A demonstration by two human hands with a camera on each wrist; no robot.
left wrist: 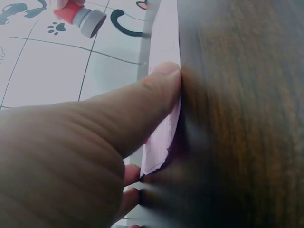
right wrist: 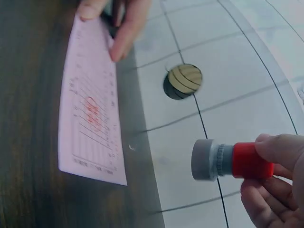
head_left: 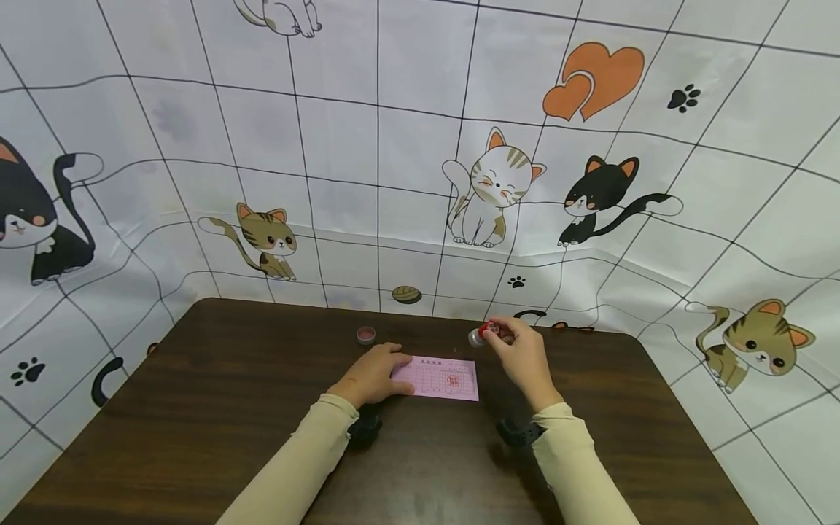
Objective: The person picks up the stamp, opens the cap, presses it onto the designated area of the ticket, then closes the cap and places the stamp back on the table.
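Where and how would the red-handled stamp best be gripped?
Likely best: pinch its red handle from the end opposite the wide grey head. The handle juts straight out behind the head, so the right hand, gripping there, leaves the head clear.

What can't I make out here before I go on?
Print and red mark on the pink form: too small in the head view, blurred in the right wrist view.
The form's left end: partly covered by the left hand in the head view.
End face of the red-and-grey stamp: side-on in the right wrist view, blurred in the left wrist view.
What the small round container holds: too small in the head view.
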